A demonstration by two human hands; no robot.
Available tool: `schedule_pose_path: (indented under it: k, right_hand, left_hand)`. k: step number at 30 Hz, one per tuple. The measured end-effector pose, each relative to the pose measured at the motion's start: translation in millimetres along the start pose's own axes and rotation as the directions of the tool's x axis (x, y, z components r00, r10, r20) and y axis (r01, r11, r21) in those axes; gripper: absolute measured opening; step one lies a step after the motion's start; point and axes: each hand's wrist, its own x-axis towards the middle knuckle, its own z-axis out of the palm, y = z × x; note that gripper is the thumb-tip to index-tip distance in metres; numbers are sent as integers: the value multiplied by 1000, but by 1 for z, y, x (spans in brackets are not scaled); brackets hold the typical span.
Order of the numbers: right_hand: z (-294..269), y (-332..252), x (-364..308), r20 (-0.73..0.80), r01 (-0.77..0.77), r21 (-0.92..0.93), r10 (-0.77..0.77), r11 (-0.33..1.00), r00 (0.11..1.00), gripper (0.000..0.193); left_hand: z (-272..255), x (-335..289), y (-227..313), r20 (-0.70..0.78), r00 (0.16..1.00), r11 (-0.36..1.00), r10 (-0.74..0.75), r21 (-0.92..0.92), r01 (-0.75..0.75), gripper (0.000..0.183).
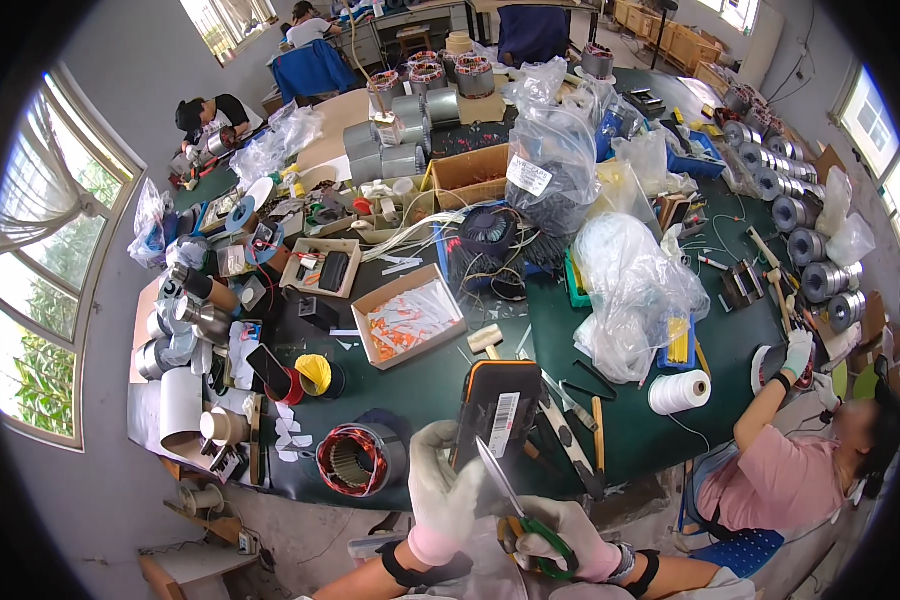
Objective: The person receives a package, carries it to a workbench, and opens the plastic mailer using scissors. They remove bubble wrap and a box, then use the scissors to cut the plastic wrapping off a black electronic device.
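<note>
Both my hands wear whitish gloves. My left hand (444,495) is closed at the lower left corner of a black, orange-edged rectangular device (495,405) bearing a white label, which stands tilted up before me. In my right hand (575,535) is a pair of scissors (500,475) with green handles, its blades pointing up and left towards the device. Something brownish shows beside the right fingers; I cannot make out what. To the left of my left hand sits a motor stator (360,460) with red-orange windings at the table's front edge.
A carton (410,318) of white and orange strips, a wooden mallet (486,340), a yellow roll (315,374) and a white thread spool (679,391) lie on the green table (620,440). Plastic bags (635,290) lie beyond. A co-worker in pink (770,480) works at the right.
</note>
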Motion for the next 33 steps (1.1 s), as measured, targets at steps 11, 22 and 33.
schedule_pose_path:
  k: [11, 22, 33]
  right_hand:
    - [-45, 9, 0, -332, 129, -507, -332, 852, 883, 56]
    - [-144, 34, 57, -227, -149, -974, -745, 171, 628, 60]
    - [-29, -16, 38, -437, 267, -521, -522, 810, 733, 34]
  left_hand:
    - [-10, 11, -3, 100, 993, 994, -62, -84, 71, 46]
    - [-8, 18, -24, 266, 940, 963, -216, -103, 250, 45]
    - [8, 27, 19, 470, 806, 519, 361, 617, -592, 27]
